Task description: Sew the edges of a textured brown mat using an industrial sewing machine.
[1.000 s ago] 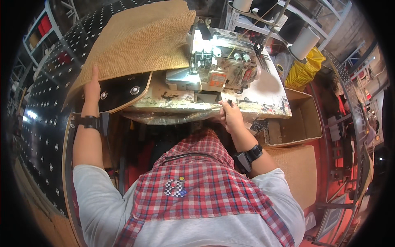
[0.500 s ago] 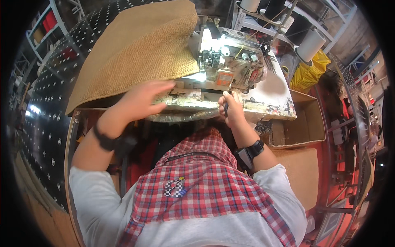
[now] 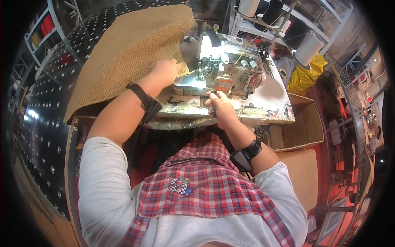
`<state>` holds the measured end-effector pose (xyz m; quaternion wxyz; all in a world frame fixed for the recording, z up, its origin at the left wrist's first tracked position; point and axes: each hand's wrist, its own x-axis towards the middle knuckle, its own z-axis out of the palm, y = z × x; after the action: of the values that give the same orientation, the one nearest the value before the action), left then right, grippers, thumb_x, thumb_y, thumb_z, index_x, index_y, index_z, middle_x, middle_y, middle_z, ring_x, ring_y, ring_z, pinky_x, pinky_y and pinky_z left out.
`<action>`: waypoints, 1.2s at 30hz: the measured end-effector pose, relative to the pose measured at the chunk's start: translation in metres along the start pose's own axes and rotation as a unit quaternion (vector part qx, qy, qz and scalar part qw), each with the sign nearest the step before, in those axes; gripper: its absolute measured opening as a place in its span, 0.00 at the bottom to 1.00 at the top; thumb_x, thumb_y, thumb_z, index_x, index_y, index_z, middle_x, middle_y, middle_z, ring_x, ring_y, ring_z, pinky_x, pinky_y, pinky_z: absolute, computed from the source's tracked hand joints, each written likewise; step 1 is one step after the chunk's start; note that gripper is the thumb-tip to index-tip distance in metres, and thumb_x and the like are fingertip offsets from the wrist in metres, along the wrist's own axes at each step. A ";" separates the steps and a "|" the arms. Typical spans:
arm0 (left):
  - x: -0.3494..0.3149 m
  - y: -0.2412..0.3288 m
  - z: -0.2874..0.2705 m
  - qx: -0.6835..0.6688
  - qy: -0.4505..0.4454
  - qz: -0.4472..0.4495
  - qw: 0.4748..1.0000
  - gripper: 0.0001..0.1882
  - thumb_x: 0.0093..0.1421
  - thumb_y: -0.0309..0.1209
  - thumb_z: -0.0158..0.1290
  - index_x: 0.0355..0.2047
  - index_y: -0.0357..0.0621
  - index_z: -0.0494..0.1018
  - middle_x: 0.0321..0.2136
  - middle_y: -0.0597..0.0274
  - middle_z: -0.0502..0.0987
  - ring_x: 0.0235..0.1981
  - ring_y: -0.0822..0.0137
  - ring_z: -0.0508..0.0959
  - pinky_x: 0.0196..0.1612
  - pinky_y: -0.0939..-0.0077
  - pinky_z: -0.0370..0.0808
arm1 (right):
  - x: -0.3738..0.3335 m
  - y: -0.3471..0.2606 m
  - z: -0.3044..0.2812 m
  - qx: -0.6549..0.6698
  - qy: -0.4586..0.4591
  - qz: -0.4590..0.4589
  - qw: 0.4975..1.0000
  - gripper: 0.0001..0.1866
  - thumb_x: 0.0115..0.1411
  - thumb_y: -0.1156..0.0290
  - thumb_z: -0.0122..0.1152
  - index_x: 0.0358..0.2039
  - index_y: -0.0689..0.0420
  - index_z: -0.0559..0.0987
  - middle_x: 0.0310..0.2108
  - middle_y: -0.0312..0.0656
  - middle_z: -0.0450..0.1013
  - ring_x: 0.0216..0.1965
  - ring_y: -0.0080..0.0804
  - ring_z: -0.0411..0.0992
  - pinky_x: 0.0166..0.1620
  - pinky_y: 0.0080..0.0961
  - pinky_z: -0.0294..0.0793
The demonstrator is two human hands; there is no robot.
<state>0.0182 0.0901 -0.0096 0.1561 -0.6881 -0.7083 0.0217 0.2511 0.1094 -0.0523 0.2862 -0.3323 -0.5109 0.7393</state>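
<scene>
head | tan mat under left hand, grip unclear | right hand gripping dark object

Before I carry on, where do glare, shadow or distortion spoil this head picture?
Head view: lamp glare washes out detail around the needle area of the sewing machine; head view: deep shadow lies below the machine table; head view: a bright reflection sits on the black dotted surface, far left; head view: straight edges bend toward the black rim; head view: left hand shows no heavy smear.

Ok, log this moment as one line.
left hand: on tan mat | right hand: holding small dark object | sewing machine: right of mat, brightly lit
</scene>
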 end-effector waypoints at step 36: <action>0.007 -0.004 0.000 -0.378 0.049 0.016 0.924 0.11 0.53 0.29 0.42 0.35 0.36 0.68 0.29 0.51 0.68 0.32 0.54 0.70 0.36 0.66 0.67 | 0.077 -0.016 0.075 0.267 -0.045 0.137 0.953 0.16 0.56 0.54 0.34 0.21 0.50 0.65 0.10 0.30 0.55 0.09 0.19 0.49 0.13 0.16 0.46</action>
<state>0.0147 0.0968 -0.0072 -0.0815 -0.7077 -0.6442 -0.2784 0.1457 0.1306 -0.0333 0.2370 -0.2776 -0.2567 0.8949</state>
